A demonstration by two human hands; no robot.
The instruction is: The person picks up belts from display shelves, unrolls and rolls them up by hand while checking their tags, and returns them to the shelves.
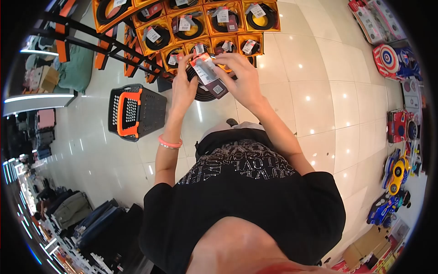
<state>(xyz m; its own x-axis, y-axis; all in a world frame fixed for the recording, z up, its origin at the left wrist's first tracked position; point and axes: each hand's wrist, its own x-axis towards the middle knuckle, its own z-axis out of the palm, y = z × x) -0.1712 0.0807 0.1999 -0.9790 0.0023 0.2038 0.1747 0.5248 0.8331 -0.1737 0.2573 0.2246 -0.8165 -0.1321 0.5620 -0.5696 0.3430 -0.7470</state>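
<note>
A coiled black belt (204, 95) is held up in front of the lower display boxes. Its hang tag (212, 78), dark purple with a printed square code, a white label and a red upper edge, faces me. My left hand (183, 89), with a coral-coloured band at the wrist, is closed on the left side of the coil and tag. From the other side, the fingers of my right hand (239, 77) are bent around the tag's right edge. Parts of the belt are hidden behind the tag and my hands.
Orange compartments (186, 26) with several tagged, coiled belts rise ahead on a black and orange rack (86, 39). A black shopping basket (153, 108) with an orange handle stands on the tiled floor to the left. Clothes (73, 210) hang lower left; boxed toys (399, 171) line the right.
</note>
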